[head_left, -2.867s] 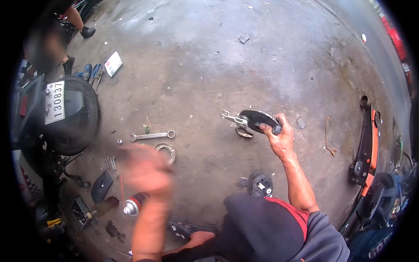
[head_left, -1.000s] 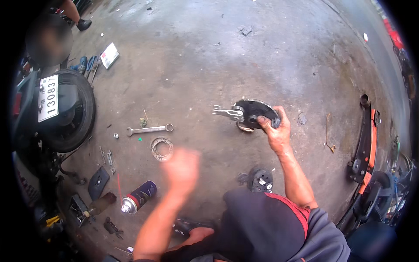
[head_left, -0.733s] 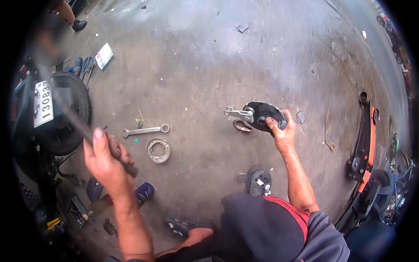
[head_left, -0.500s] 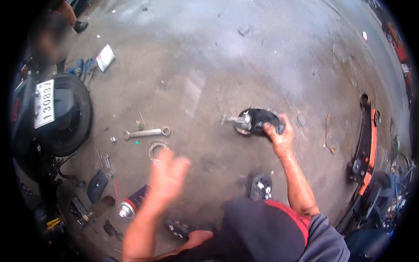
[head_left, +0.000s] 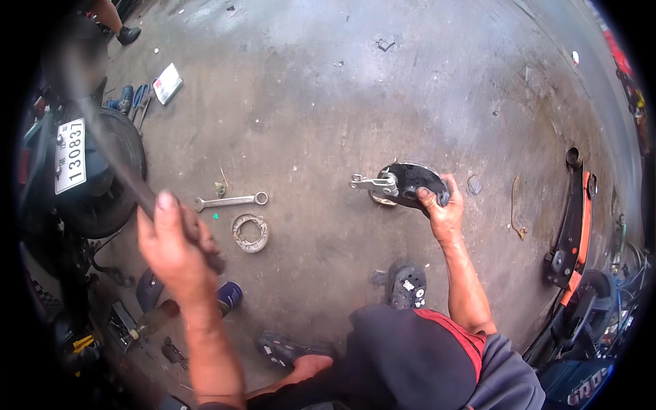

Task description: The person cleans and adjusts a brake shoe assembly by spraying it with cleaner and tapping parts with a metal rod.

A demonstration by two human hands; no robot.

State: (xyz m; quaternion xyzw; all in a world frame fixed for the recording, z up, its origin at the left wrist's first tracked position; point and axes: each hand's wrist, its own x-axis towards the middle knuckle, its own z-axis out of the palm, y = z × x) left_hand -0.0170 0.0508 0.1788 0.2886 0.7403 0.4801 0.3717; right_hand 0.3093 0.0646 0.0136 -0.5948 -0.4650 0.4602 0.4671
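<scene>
My left hand (head_left: 174,246) is closed around the dark shaft of a long-handled tool (head_left: 126,171), raised over the floor at the left. The tool's far end is a dark blur, so its kind cannot be told. My right hand (head_left: 441,205) grips the right side of a black drum brake plate (head_left: 413,186), thumb on top. A silvery brake arm (head_left: 372,183) juts from the plate's left side. Part of a metal rim shows beneath it. Nearer my left hand, a ring-shaped pair of brake shoes (head_left: 250,233) lies on the floor, below a combination wrench (head_left: 232,201).
A wheel (head_left: 126,164) with a number plate (head_left: 70,156) stands at the left. My left forearm partly covers a spray can (head_left: 230,294). Blue-handled tools (head_left: 124,100) and a white packet (head_left: 167,83) lie beyond. An orange-and-black part (head_left: 577,229) is at the right. Another person's leg (head_left: 109,17) shows far left.
My left hand has swung left and turned, and the tool's long shaft now shows in it. The brake shoes are uncovered; the spray can is more hidden. My right hand keeps its grip.
</scene>
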